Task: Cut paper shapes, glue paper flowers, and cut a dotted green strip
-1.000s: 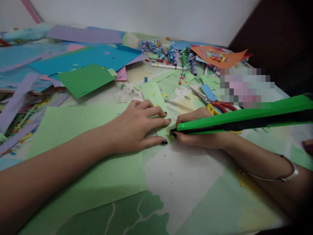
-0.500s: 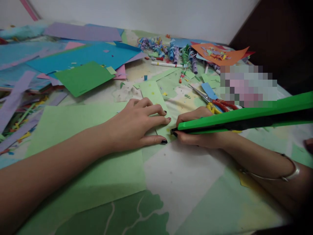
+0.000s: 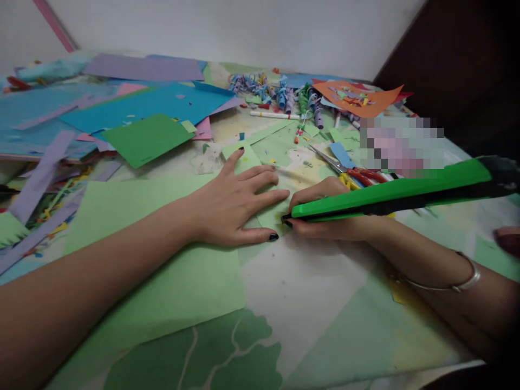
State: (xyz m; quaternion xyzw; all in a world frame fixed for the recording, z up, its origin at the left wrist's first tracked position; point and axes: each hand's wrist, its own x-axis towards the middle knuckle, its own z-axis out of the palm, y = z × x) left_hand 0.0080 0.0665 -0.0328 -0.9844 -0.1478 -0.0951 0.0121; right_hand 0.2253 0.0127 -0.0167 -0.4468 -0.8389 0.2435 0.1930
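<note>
My left hand (image 3: 239,200) lies palm down with its fingers spread. It presses on a light green paper strip (image 3: 249,154) and the right part of a larger light green sheet (image 3: 154,271). Close to its right, my right hand (image 3: 320,206) is closed in a pen-like grip. It holds a long green-and-black tool (image 3: 385,192) that looks like a utility knife. The small dark tip points left, at the near end of the strip. Part of the strip is hidden under my left fingers.
Scissors (image 3: 333,162) lie beyond my right hand, beside a blue paper piece (image 3: 342,154). Farther back are a white marker (image 3: 276,115), curled paper rolls (image 3: 284,95) and an orange sheet (image 3: 377,105) with scraps. Coloured papers (image 3: 158,105) pile up at left.
My left fingers have spread wider, with one finger now stretched up along the strip. My right hand and its tool are nearly in place. The view has shifted slightly.
</note>
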